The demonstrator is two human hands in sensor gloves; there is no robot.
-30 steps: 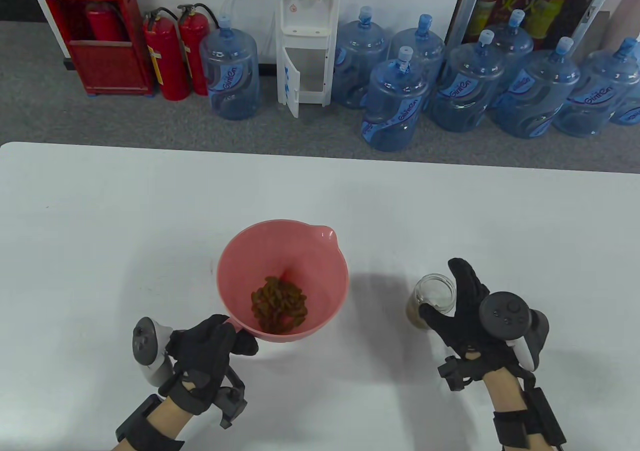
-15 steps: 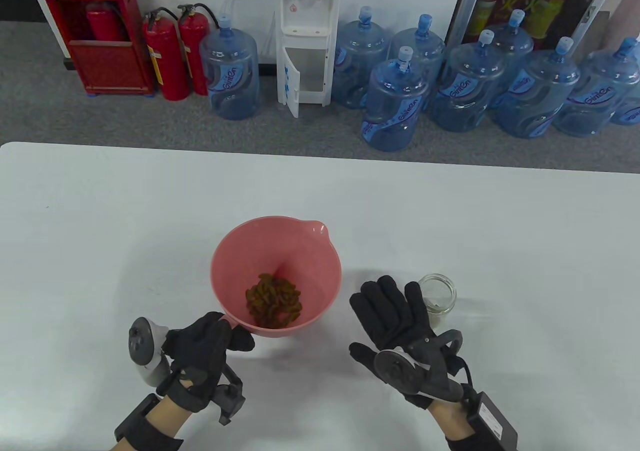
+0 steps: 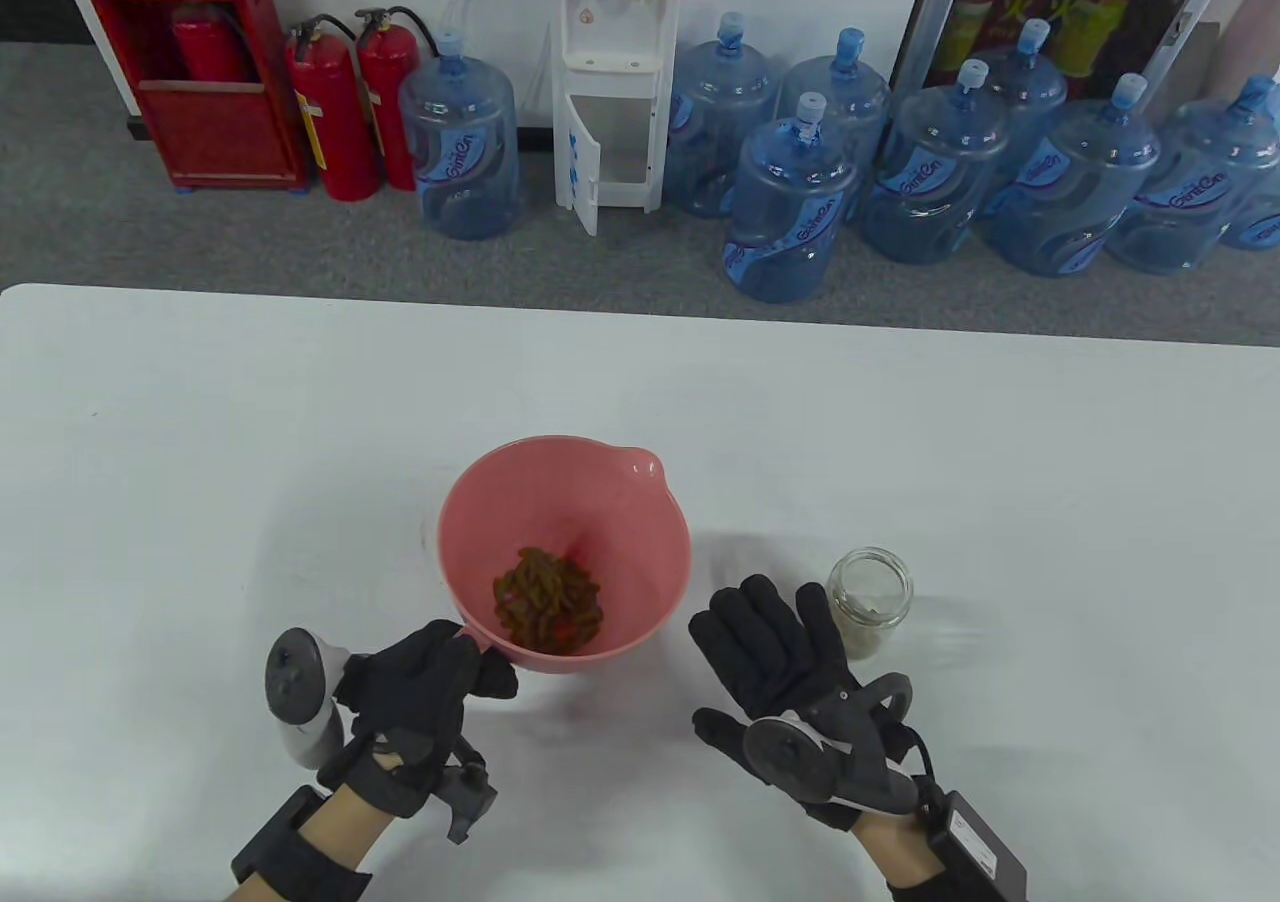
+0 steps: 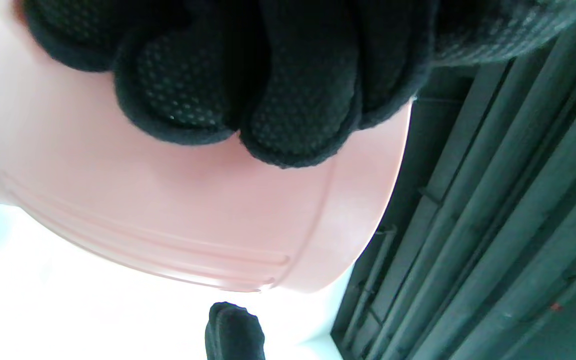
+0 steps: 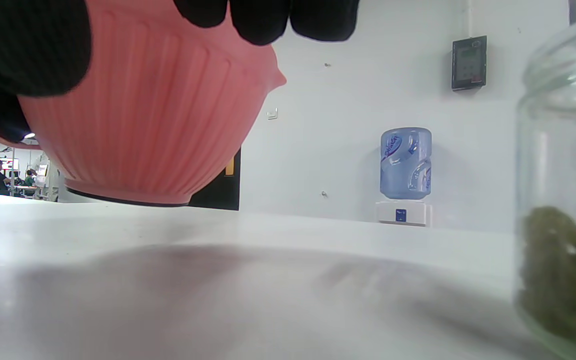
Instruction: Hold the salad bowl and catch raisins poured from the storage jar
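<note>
The pink salad bowl (image 3: 620,502) stands mid-table with a heap of raisins (image 3: 548,610) lying toward its near side. My left hand (image 3: 440,672) grips the bowl's rim tab at its near-left; in the left wrist view its gloved fingers (image 4: 293,100) curl against the bowl's outer wall (image 4: 168,215). The glass storage jar (image 3: 870,597) stands upright to the right, a few raisins (image 5: 563,270) left in its bottom. My right hand (image 3: 775,632) lies flat and open between bowl and jar, holding nothing. The ribbed bowl (image 5: 143,125) fills the upper left of the right wrist view.
The white table (image 3: 200,462) stretches wide on all sides of the bowl. Beyond its far edge are water bottles (image 3: 790,212), a dispenser (image 3: 610,72) and fire extinguishers (image 3: 335,107) on the floor.
My right hand let go of the jar, left it upright and moved left with straight fingers. The bowl shifted slightly in my left hand's grip.
</note>
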